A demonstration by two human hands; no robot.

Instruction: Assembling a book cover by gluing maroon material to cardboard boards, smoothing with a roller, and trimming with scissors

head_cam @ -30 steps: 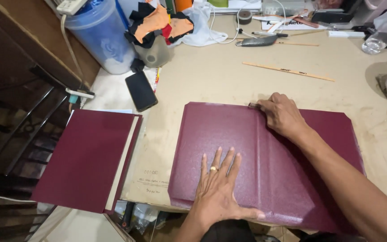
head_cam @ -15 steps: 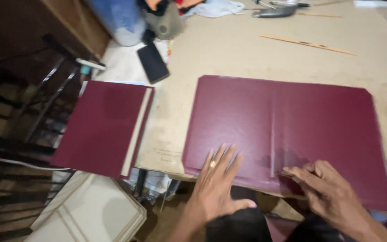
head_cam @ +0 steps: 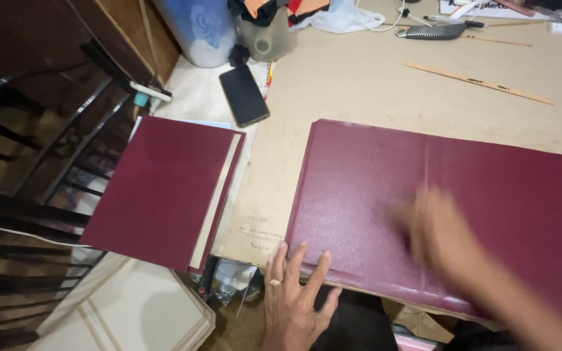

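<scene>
**Maroon cover spread flat on the bench**

Far left, a bound maroon book [head_cam: 164, 192] hangs off the table edge, with a black phone [head_cam: 244, 95] just above it. The left hand [head_cam: 292, 292] lies flat, fingers spread, ring on, pressing the near left edge of the big maroon cover sheet [head_cam: 359, 195], gripping nothing. That sheet lies open on the tan worktable [head_cam: 359, 71]. The right hand [head_cam: 440, 234] is a blur over its middle, so can't tell its grip. A wooden ruler [head_cam: 479, 83] sits further back.
</scene>
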